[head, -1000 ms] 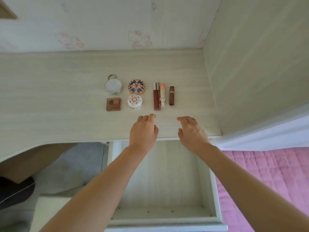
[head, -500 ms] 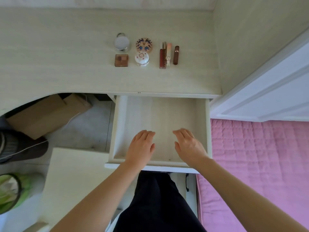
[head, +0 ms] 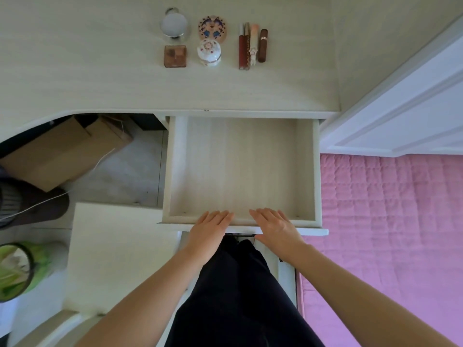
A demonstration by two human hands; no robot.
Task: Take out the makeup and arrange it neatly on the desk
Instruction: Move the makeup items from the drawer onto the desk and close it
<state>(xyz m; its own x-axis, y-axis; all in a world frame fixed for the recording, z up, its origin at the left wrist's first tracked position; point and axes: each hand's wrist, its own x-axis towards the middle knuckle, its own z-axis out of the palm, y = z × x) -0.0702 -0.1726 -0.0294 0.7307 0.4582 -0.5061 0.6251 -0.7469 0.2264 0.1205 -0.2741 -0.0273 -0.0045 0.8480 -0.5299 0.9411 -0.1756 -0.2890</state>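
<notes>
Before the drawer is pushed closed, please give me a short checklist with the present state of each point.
1. Drawer holds no makeup: ok, only its bare floor shows.
2. Makeup stands in tidy rows on the desk: ok.
3. Left hand lies flat on the drawer's front edge: ok.
4. Right hand lies flat there too: ok.
5. Fingers clear of the inside: not ok, tips reach over the front wall.
6. Runners free: cannot tell.
</notes>
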